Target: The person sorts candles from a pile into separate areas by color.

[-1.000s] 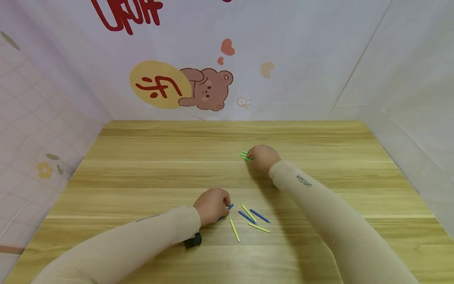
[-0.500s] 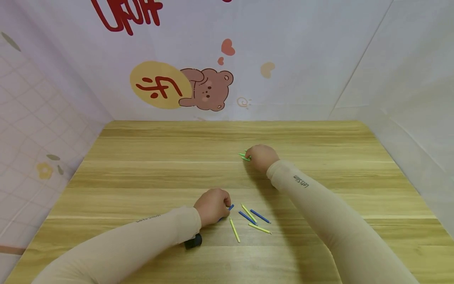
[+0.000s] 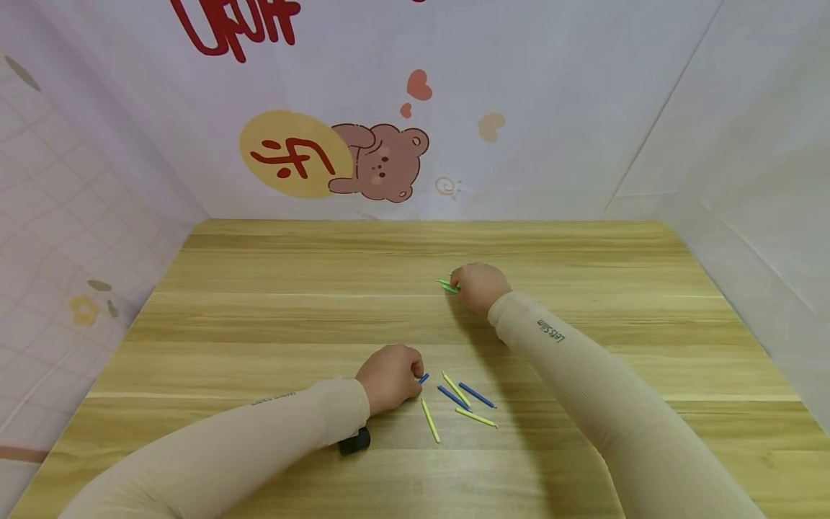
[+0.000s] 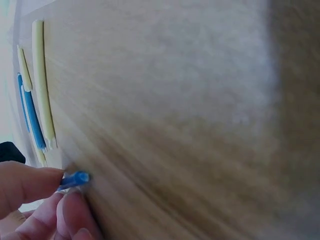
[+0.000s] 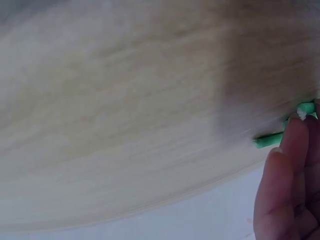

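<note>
Thin coloured sticks lie on a wooden table (image 3: 259,317). My left hand (image 3: 389,376) is curled near the table's front and pinches a blue stick (image 3: 423,378), whose tip (image 4: 76,179) pokes out between thumb and fingers. Just right of it lie loose yellow sticks (image 3: 429,420) and blue sticks (image 3: 476,394) in a small scatter. Further back, my right hand (image 3: 478,285) is curled over green sticks (image 3: 447,286); the right wrist view shows a fingertip (image 5: 295,131) on a green stick (image 5: 269,140). How many green sticks it grips is hidden.
A small black object (image 3: 354,440) sits under my left wrist near the front edge. White cloth walls with a bear picture (image 3: 379,162) close in the table at the back and on both sides.
Almost nothing has moved. My right hand shifted very slightly over the green sticks; the left hand keeps its pinch on the blue stick.
</note>
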A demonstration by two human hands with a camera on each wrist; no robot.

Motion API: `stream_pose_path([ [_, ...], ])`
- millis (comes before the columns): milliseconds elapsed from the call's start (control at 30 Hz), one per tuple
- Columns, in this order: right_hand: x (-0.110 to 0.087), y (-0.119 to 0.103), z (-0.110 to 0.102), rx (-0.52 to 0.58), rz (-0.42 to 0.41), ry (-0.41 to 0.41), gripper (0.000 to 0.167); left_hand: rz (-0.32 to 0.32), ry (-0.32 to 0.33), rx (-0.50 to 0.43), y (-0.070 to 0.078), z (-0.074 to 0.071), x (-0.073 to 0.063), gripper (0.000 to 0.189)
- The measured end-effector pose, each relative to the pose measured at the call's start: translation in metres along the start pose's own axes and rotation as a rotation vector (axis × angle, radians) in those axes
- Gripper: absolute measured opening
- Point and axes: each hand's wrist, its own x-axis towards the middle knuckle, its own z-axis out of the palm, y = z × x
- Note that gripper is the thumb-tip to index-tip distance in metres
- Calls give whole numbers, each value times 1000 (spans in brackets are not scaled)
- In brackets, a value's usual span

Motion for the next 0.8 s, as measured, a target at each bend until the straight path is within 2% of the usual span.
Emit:
stream_pose_path([
  [400,-2,3,-1,4,15,-10,30,-5,0,5,1,2,0,13],
  [633,-4,3,-4,-4,5,13,31,-8,7,14,0,2,0,13],
  [800,-7,5,-6,60,29,23,32,-10,9,21,0,3,1,13],
])
